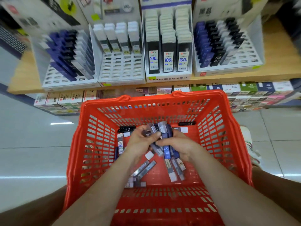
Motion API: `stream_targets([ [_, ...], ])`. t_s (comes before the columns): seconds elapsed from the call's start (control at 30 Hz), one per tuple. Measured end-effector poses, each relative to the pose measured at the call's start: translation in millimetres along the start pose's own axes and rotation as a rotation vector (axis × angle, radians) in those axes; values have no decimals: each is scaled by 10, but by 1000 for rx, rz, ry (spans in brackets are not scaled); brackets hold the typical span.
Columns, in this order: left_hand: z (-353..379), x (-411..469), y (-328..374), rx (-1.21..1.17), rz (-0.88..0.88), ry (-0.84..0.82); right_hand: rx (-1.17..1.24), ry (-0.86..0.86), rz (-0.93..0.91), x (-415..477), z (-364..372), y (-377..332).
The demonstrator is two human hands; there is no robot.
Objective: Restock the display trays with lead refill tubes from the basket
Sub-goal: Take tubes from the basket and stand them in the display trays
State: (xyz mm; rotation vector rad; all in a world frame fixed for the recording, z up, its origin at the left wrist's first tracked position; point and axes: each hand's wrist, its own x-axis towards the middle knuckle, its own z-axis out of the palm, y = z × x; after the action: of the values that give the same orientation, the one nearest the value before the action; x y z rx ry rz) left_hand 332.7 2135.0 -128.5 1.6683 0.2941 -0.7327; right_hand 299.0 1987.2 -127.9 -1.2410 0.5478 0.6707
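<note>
Tiled floor (32, 144), wooden shelf (276, 57) — perhaps cartons (65, 99).

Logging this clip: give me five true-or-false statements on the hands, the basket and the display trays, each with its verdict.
1. Both the left hand and the right hand are inside the red basket. True.
2. The hands hold nothing. False: together they grip a bundle of tubes.
3. Loose tubes lie on the basket floor. True.
4. The second tray from the left is filled right to its front. False: its front slots are empty, and tubes stand only at the back.
5. The third tray from the left holds tubes labelled 100. True.
</note>
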Motion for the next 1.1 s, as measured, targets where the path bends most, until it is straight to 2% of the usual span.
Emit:
stream_targets([
  [0.17, -202, -204, 439, -162, 61, -69, 112, 52, -77, -242, 95, -257],
  [0.3, -308, -453, 793, -229, 176, -91, 187, -11, -134, -502, 169, -501],
  [0.6, -331, -909, 1320, -202, 365, 108, 313, -104, -314, -1024, 323, -961],
  [0.73, -356, -1058, 1448, -153, 451, 162, 239, -95, -354, -1181, 365, -1083],
  [0.87, -421, -1277, 1615, -106, 542, 81, 350, -127, -274, -1280, 390, -1149],
  [1.0, -540, -1440, 1786, 10, 574, -34, 305, -178, -301, -1323, 446, -1194],
  [1.1, -628, -1502, 1897, 36, 528, -55, 171, -26, -423, -1312, 544, -1256],
])
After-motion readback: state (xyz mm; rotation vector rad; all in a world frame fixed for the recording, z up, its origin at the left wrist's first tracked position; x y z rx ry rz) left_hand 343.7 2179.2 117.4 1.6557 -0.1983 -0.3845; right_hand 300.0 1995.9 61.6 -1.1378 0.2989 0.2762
